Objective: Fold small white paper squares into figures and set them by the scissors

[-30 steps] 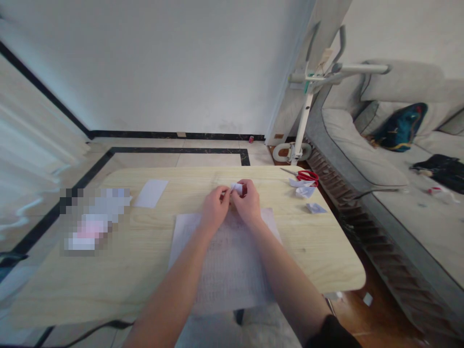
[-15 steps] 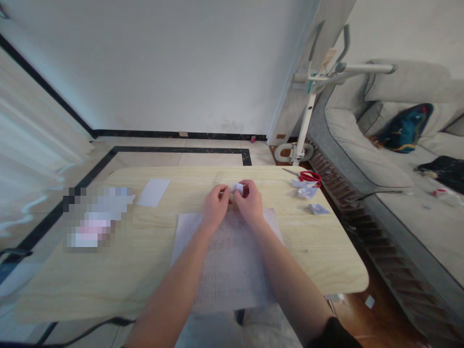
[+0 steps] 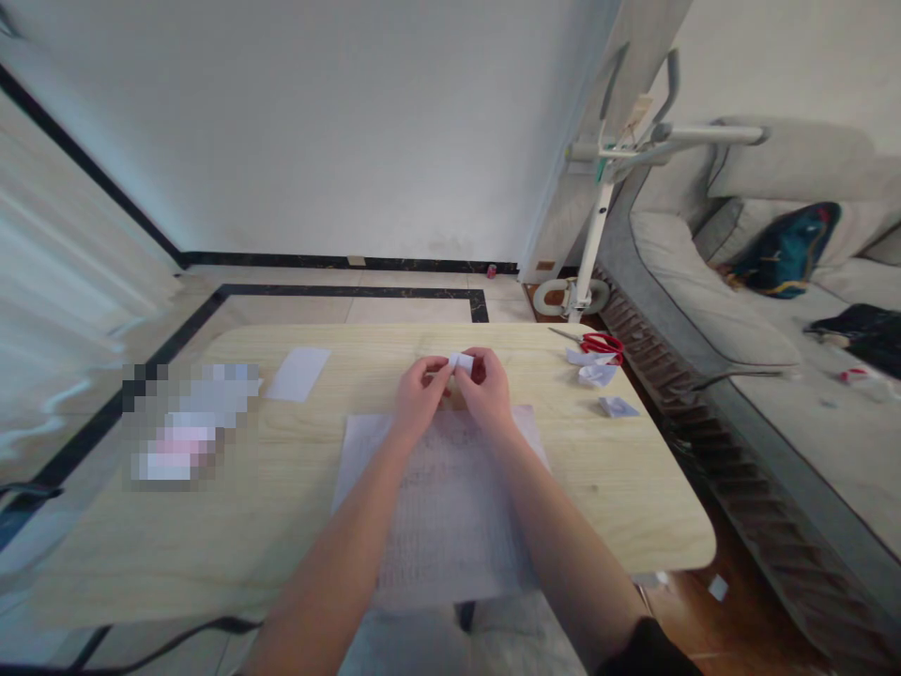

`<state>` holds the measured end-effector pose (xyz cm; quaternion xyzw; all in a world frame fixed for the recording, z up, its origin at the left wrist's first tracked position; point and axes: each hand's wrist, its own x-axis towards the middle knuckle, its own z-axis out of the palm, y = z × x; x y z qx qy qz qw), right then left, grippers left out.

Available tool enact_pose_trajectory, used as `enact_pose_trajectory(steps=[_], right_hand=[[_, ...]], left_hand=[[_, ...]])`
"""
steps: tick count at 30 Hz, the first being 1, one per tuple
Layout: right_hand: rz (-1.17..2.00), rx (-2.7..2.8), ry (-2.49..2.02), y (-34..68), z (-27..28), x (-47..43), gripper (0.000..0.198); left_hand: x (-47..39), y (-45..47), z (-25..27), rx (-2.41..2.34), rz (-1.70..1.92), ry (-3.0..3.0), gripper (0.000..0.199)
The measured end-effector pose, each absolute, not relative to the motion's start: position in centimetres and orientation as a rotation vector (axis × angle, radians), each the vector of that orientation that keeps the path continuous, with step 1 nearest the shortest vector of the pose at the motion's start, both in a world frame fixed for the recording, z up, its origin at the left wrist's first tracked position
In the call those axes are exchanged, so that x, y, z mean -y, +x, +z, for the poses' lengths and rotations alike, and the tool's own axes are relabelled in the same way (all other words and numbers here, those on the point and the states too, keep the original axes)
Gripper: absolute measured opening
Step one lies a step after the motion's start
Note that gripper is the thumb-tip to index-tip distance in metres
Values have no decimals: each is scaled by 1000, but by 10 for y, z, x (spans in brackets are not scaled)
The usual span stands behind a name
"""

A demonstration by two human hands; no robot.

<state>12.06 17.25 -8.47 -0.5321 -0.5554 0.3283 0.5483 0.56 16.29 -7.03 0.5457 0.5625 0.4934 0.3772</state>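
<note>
Beyond the printed sheet [image 3: 450, 535], pinching folded paper [image 3: 463, 361] between left hand [image 3: 420, 394] and right hand [image 3: 487, 392], seemingly unfinished, with creased pieces [image 3: 597, 376] already rightward.

Slip [image 3: 463, 361] in the grip: plain paper, matt. Sheet [image 3: 450, 535] on the near side of the grip: thin paper, matt, print too blurred to read. Table [image 3: 619, 498] under it all: pale wood grain, smooth, slight sheen. Card [image 3: 299, 374] left of grip: smooth matt paper. Right of grip: scraps [image 3: 597, 376] in creased matt paper, scissors [image 3: 589, 337] with plastic-looking handles, metal-looking blades. Far right: sofa [image 3: 696, 272], soft matt cloth. Beyond grip: tiles [image 3: 404, 310], smooth, glossy-looking.
</note>
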Motion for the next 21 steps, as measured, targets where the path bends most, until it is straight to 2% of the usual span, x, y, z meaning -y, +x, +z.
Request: enact_pose_trajectory(steps=[21], right_hand=[[878, 1260, -1189, 122, -82, -173, 23]], left_hand=[[-162, 5, -72, -1427, 1241, 1355, 18]])
